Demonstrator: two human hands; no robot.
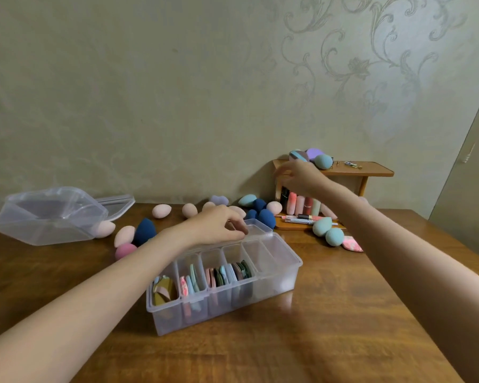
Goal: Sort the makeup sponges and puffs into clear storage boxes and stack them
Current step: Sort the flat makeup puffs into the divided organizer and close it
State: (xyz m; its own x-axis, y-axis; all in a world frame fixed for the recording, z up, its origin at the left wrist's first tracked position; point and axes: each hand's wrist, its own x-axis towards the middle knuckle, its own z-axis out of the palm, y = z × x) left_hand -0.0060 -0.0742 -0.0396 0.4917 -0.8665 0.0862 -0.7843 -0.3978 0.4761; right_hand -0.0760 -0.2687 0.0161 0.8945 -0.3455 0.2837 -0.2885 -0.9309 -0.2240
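puffs (219, 275) in divided box (260, 294), sponges (263, 215) behind.

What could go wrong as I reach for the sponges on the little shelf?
The right hand is at the shelf edge; a nudge might roll the teal sponge off. The forearm passes above upright tubes and could topple them. The left hand on the divided box could shift it.

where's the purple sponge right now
In the head view, the purple sponge sits on the small wooden shelf far right, behind a teal sponge.
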